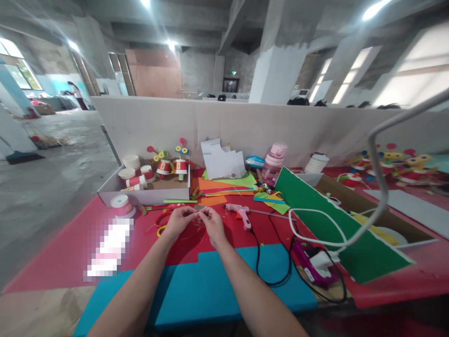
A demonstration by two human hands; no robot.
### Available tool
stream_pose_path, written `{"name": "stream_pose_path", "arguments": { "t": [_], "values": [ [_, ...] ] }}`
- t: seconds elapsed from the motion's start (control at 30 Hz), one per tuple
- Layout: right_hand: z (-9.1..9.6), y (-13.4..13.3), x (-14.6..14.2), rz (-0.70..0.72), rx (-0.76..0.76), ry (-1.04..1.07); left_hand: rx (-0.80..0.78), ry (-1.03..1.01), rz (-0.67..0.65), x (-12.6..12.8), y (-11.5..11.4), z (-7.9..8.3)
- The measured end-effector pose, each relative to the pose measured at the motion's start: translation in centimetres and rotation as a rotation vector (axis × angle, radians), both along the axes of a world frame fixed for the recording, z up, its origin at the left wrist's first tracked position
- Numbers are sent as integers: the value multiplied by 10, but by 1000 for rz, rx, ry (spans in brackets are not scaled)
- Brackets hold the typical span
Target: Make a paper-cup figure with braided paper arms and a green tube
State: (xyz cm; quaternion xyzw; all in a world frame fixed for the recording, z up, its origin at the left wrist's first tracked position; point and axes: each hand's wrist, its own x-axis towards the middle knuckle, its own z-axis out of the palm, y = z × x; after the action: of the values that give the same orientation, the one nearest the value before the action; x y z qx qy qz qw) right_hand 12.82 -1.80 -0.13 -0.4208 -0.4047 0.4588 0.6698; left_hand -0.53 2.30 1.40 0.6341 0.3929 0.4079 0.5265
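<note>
Both hands are meeting over the red sheet [185, 250], near the middle of the table: the left hand [180, 220] and the right hand [213, 222] are pinching narrowly, fingertips together. Whatever may be sitting between those fingertips is too small to tell, but that's where the work is centring! Just right of the right hand, a pink glue gun [241, 214] is lying on the table, its black cord trailing nearer. A yellow loop [160, 231] is showing beside the left hand. On the far left, a white box [143, 195] is holding cups and two cup figures [181, 166]; a lidded-looking cup [121, 206] is standing just nearer. Blue sheeting [196, 290] is spreading beneath the forearms, and a green panel [333, 220] is leaning on the right.
</note>
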Motion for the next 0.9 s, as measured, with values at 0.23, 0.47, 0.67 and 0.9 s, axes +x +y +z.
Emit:
{"name": "stream_pose_path", "arguments": {
  "t": [0.23,0.47,0.67,0.9],
  "values": [
    [-2,2,-1,89,-96,179,22,-8,47,0,2,-3],
    [-1,2,2,41,-121,189,36,60,43,-3,1,7],
    [-4,6,7,47,-127,242,461,684,225,-40,10,23],
    [-8,12,12,-47,-58,340,488,1204,116,-40,2,8]
  ]
}}
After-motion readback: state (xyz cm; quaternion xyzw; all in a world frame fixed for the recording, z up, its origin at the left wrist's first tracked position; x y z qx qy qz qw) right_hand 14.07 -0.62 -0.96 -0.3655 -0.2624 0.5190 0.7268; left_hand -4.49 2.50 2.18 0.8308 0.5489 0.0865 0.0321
